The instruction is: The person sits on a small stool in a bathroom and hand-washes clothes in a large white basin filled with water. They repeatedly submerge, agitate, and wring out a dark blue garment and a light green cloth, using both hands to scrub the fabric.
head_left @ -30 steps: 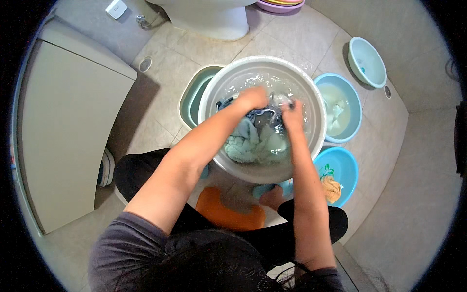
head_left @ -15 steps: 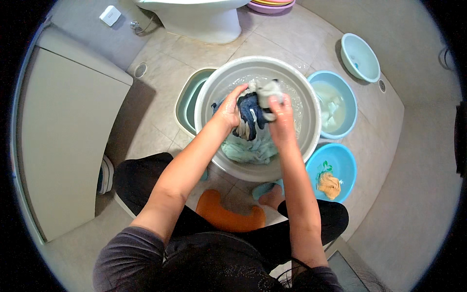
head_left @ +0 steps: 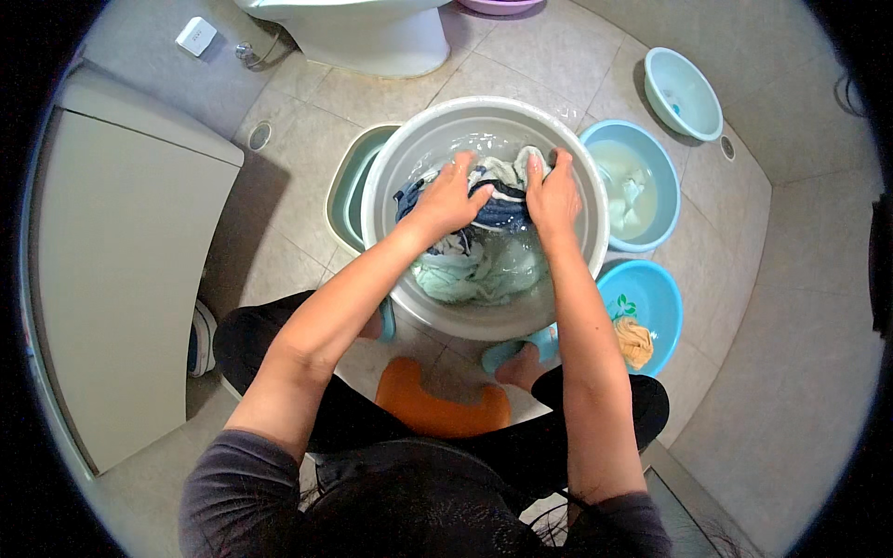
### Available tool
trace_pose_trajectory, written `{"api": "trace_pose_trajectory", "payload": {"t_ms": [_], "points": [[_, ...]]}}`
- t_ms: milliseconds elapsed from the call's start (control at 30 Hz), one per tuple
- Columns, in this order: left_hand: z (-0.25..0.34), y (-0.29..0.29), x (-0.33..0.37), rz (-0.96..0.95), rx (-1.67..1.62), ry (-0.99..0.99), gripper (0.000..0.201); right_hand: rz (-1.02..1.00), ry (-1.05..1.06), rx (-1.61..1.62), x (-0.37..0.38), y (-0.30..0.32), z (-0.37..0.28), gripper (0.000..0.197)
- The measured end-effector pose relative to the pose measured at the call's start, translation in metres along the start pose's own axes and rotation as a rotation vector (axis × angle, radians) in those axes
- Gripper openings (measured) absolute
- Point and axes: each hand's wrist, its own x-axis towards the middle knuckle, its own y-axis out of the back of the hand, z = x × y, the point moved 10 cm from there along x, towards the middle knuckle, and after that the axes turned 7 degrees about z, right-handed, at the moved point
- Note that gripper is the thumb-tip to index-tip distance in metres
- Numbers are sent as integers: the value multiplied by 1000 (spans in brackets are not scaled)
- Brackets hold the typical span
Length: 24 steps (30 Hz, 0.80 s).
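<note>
A large grey basin (head_left: 588, 265) of water stands in front of me. In it lies a wet navy-and-white garment (head_left: 503, 214), spread between my hands at the water's surface. My left hand (head_left: 448, 200) is closed on the garment's left part, thumb toward the middle. At its right end, my right hand (head_left: 554, 197) grips a whitish, bunched portion between thumb and fingers. Nearer to me, pale green cloth (head_left: 479, 277) lies under the water. The fingertips of both hands are partly hidden in the folds.
Right of the basin stand a blue basin with cloudy water (head_left: 676, 200), a brighter blue one (head_left: 666, 312) holding a tan cloth (head_left: 633, 342), and a pale blue one (head_left: 693, 107). A greenish tub (head_left: 341, 191) sits partly behind at left. An orange stool (head_left: 437, 405) is between my legs; a toilet (head_left: 372, 42) stands beyond.
Both hands have lowered the garment from above the basin into the water. They have moved apart, stretching it sideways, and the right hand has shifted right. The view has moved slightly.
</note>
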Motion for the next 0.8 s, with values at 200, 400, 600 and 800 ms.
{"api": "trace_pose_trajectory", "payload": {"t_ms": [200, 400, 600, 800], "points": [[2, -22, 3, -67, 381, -79, 55, -207, 436, -265, -48, -51, -2, 46], [-29, -46, 18, -312, -578, 473, 40, 74, -339, 457, -23, -46, 77, 41], [30, -34, -11, -456, -1611, 536, 22, -95, -857, 1566, -59, -98, 68, 49], [-31, -36, -20, -50, -1707, 750, 27, -311, -848, 1624, -57, -55, -10, 58]]}}
